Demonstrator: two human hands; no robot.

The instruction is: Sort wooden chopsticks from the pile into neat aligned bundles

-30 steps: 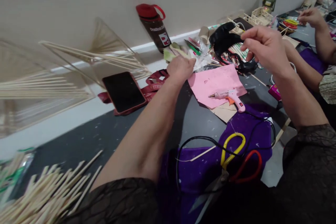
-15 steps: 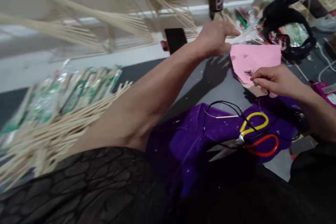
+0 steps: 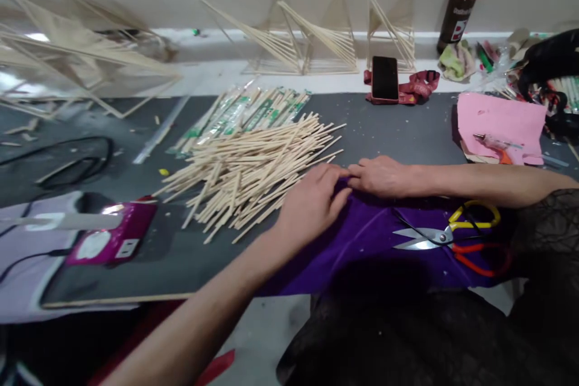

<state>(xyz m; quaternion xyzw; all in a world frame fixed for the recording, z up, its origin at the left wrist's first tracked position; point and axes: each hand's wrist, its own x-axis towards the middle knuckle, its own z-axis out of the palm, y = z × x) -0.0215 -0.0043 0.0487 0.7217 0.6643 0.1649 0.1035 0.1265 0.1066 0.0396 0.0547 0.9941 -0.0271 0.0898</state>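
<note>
We have both hands at the far side of the purple cloth [image 3: 332, 256], which spreads over the tabletop [image 3: 414, 129] as far as its near edge. Our left hand [image 3: 307, 202] has its thumb parted from the bent fingers; our right hand [image 3: 380, 176] curls its fingers beside them, the fingertips of the two nearly meeting at the cloth's border. We can't make out whether either grip is pinching fabric.

On the cloth, toward the near edge, we see scissors [image 3: 446, 235] with blades parted and pointing left, one handle yellow, one red. Loose sticks [image 3: 253, 169] lie heaped just beyond our left hand, with bagged sticks [image 3: 253, 111] behind them, near the tabletop's far edge. At that edge, too, a phone [image 3: 385, 79] rests by a red lanyard [image 3: 418, 89].

Past our right forearm, a glue gun [image 3: 497, 146] sits on a pink sheet [image 3: 520, 117], its handle partly hidden. A bottle [image 3: 456, 15] stands beyond the far edge, close to the wall. Well to the left, near the front edge, we see a magenta box [image 3: 113, 235] beside a lavender cloth [image 3: 27, 283].
</note>
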